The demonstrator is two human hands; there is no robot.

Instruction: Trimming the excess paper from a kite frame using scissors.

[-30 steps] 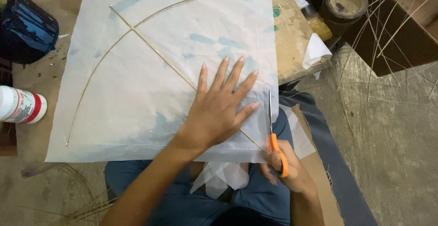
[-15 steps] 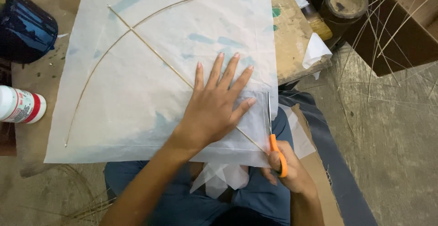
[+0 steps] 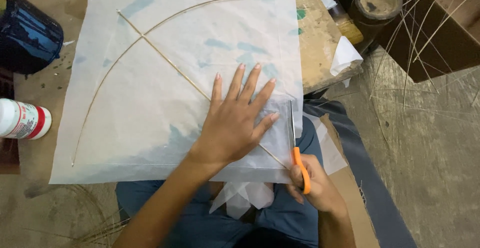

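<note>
Under the flat, spread left hand (image 3: 232, 128) lies thin paper (image 3: 165, 103); right hand (image 3: 315, 188) fingers clasp orange scissors (image 3: 297, 153) at its edge.

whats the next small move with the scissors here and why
Probably another short snip straight up the right edge. The right hand holds the orange-handled scissors with blades already in the white tissue paper, and uncut paper lies ahead. The left hand presses the sheet flat beside the thin stick frame.
</note>
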